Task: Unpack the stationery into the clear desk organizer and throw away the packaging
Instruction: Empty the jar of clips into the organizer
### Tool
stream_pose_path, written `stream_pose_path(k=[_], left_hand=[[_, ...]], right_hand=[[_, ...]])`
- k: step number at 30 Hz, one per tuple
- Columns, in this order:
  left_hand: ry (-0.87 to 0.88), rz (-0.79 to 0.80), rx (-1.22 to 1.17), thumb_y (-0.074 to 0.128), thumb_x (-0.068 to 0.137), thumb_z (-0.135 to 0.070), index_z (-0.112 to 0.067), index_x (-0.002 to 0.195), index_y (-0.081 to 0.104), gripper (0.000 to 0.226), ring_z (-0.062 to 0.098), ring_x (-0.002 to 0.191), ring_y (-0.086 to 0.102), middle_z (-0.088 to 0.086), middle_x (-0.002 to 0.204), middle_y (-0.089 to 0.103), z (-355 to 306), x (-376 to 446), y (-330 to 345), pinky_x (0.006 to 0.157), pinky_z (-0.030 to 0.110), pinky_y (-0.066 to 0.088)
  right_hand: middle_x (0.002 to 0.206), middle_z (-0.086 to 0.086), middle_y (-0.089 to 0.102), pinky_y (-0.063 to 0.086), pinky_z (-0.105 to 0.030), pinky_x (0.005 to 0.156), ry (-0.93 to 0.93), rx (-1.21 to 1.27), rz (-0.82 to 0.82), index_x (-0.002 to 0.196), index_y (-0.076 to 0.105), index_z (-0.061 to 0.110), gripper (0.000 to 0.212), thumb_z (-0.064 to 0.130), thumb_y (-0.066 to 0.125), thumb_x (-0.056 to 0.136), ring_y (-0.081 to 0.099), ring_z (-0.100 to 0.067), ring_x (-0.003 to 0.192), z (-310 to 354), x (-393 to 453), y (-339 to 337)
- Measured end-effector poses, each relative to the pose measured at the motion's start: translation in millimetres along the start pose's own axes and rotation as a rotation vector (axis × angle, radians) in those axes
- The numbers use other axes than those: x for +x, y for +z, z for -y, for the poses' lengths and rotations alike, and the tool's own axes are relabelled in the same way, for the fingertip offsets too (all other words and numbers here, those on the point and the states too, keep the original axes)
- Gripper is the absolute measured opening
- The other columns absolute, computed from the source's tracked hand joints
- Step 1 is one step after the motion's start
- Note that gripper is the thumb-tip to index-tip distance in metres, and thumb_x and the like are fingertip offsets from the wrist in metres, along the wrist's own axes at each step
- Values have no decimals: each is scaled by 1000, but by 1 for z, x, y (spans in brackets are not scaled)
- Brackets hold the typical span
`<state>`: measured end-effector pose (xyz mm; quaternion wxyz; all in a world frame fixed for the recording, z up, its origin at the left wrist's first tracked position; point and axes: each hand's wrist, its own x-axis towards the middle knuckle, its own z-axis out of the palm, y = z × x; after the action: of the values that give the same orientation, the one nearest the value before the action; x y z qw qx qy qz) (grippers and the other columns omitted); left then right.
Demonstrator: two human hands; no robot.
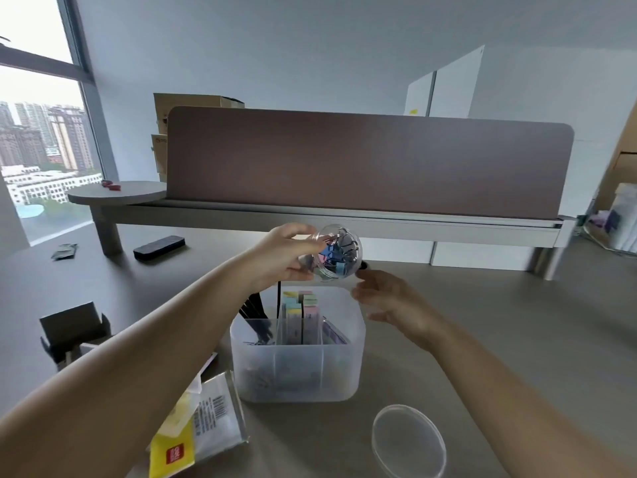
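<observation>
You are at the emptying step: your left hand (pixel 281 251) grips a round clear tub (pixel 332 252) of binder clips (pixel 336 251), tipped on its side with the mouth facing you, held just above the far rim of the organizer (pixel 296 370). Your right hand (pixel 391 305) hovers at the tub's 5 o'clock, fingers loosely spread and holding nothing, beside the organizer's far right corner. The tub's lid (pixel 408 439), a thin clear disc, lies flat on the desk (pixel 482 322) at the organizer's 5 o'clock, so the tub looks ready to pour. The next move probably calls for tilting the mouth down over a free compartment, so the clips drop inside rather than onto the desk; being small hard metal, they may scatter or bounce. The organizer is a frosted, rounded-corner plastic box with dividers, already holding dark pens (pixel 256 320) and pastel sticky notes (pixel 300 305). A crinkled plastic bag (pixel 203 429) with a yellow card lies at its 7 o'clock, likely packaging to bin afterwards along with tub and lid.
</observation>
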<state>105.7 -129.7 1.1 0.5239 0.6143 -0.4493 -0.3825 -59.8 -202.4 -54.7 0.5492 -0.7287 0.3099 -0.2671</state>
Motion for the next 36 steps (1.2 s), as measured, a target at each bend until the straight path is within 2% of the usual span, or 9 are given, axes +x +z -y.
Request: stream_pose_path(k=[3, 5, 8, 11, 17, 20, 26, 33, 36], left_hand=[[39, 19, 46, 57, 85, -10, -17, 124, 43, 42, 16, 74, 57, 1, 94, 58, 5, 9, -1, 66, 21, 54], [51, 42, 65, 57, 84, -9, -18, 124, 44, 43, 15, 74, 57, -4, 92, 57, 8, 12, -3, 61, 17, 53], [53, 71, 95, 58, 83, -7, -17, 124, 45, 44, 16, 80, 56, -1, 98, 57, 12, 14, -7, 73, 23, 49], [68, 69, 116, 58, 82, -6, -18, 126, 44, 48, 18, 88, 56, 5, 111, 50, 18, 16, -10, 81, 28, 48], [111, 70, 120, 61, 79, -2, -21, 124, 45, 51, 23, 109, 54, 7, 126, 47, 22, 13, -13, 93, 41, 48], [136, 70, 111, 60, 79, 1, -21, 124, 46, 52, 26, 116, 51, 8, 128, 45, 24, 11, -11, 98, 45, 46], [178, 84, 70, 58, 78, 7, -17, 125, 44, 56, 25, 107, 55, 8, 127, 44, 26, 8, -9, 83, 31, 53], [220, 76, 106, 60, 75, 11, -24, 121, 45, 59, 11, 80, 59, 1, 124, 44, 27, 3, -7, 71, 20, 55], [223, 67, 107, 60, 74, 11, -25, 117, 46, 58, 10, 80, 59, -1, 121, 43, 27, 1, -6, 66, 16, 55]], right_hand=[[131, -5, 49, 41, -36, 97, 80, -20, 125, 123, 45, 19, 63, 31, 71, 66, 49, -20, 118, -12, 5, 0], [126, -5, 55, 42, -41, 101, 111, 13, 222, 125, 46, 17, 70, 33, 67, 60, 54, -21, 114, -19, 5, 0], [118, -3, 58, 47, -34, 87, 127, 133, 285, 124, 45, 16, 67, 27, 64, 61, 57, -18, 105, -25, 5, -2], [118, -3, 58, 48, -35, 84, 145, 200, 297, 126, 44, 15, 83, 33, 70, 50, 54, -21, 111, -30, 5, -4], [103, -1, 60, 47, -38, 79, 129, 279, 259, 118, 48, 15, 57, 20, 59, 62, 57, -16, 97, -30, 2, 0], [102, -1, 60, 48, -37, 77, 124, 289, 244, 118, 46, 17, 58, 20, 59, 62, 57, -16, 96, -29, 2, 1], [103, -5, 56, 51, -32, 64, 82, 304, 201, 129, 36, 20, 74, 17, 61, 60, 57, -19, 93, -30, 3, 2], [112, -5, 52, 50, -46, 81, -8, 302, 176, 116, 40, 35, 67, 8, 63, 60, 54, -27, 105, -24, 1, 1], [121, -9, 47, 48, -50, 87, -12, 284, 158, 116, 40, 36, 66, 4, 65, 65, 51, -32, 113, -22, 0, 2]])
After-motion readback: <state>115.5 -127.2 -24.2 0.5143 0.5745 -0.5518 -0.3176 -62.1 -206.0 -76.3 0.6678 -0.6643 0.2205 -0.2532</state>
